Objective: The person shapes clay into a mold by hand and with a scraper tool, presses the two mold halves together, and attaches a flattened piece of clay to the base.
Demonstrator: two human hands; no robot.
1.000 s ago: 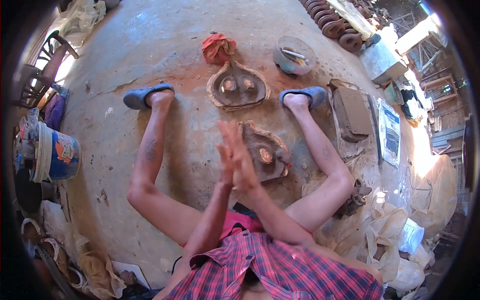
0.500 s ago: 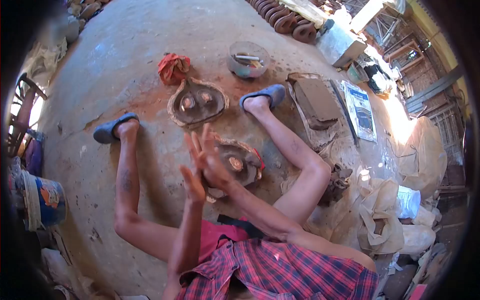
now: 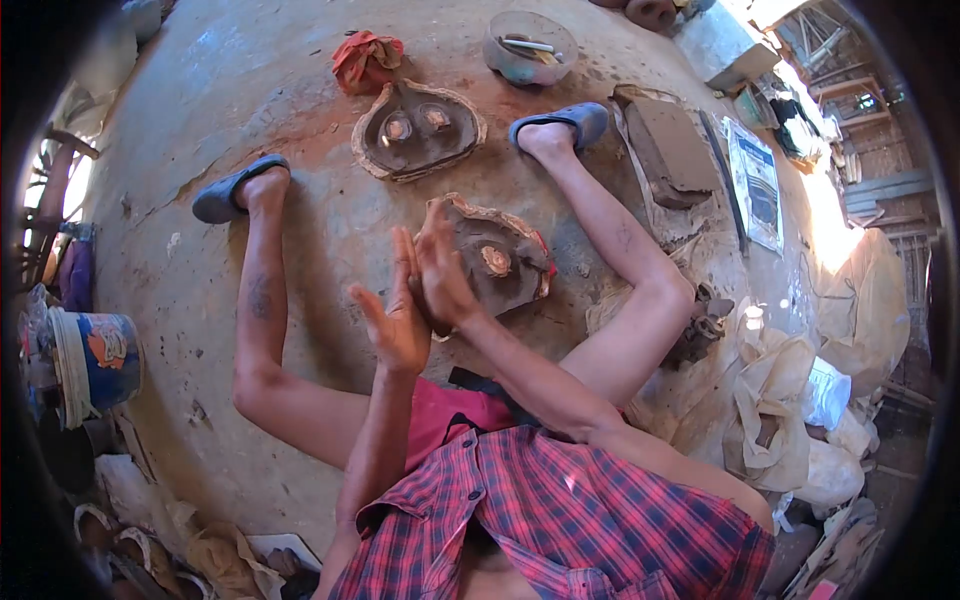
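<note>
My left hand (image 3: 398, 325) is upright, its fingers stretched and its thumb apart. My right hand (image 3: 444, 268) lies flat against it, palm to palm, fingers extended. A dark sliver shows low between the palms; whether it is clay I cannot tell. Just behind the hands on the floor lies a rough-edged mould (image 3: 495, 262) lined with dark clay, with a pale round bump inside and red at its right rim. My right hand covers its left part. Farther off is a second clay-lined mould (image 3: 418, 133) with two pale bumps.
A red cloth bundle (image 3: 367, 62) touches the far mould. A plastic bowl with tools (image 3: 530, 48) stands beyond. To the right are a clay slab (image 3: 667, 150) and a printed bag (image 3: 755, 185). A bucket (image 3: 98, 365) stands left. My legs frame the floor between.
My palms have shifted against each other, and the right fingers now stand closer together. The whole view has tilted, so the moulds and bowl appear higher and slightly right.
</note>
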